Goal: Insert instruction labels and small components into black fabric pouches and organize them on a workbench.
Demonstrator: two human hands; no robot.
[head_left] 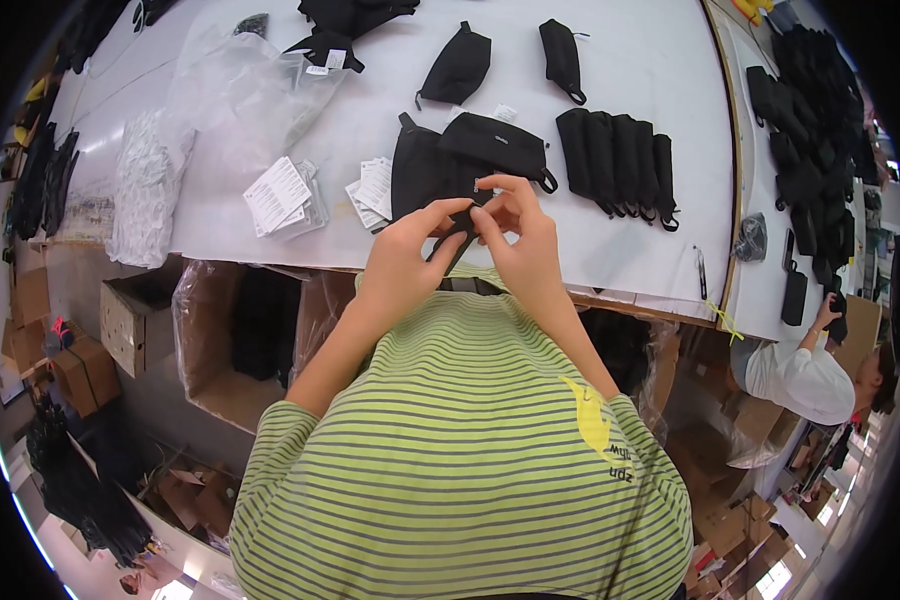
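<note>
In the head view, the left hand [407, 252] and right hand [520, 238] have thumb and fingertips clamped on a small black strip [454, 250], between them near the centre. From there, the tidy pouch row [620, 160] at two o'clock looks finished; loose pouches [458, 65] at twelve and labels [273, 195] at ten suggest work left, amount unclear.

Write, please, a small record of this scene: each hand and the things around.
Left hand: pinches a small black piece
Right hand: pinches the same piece
Just ahead: black pouch lying over another
Right of it: row of black pouches
Left: piles of white tags
Farther left: clear plastic bag
Surface: white table
</note>
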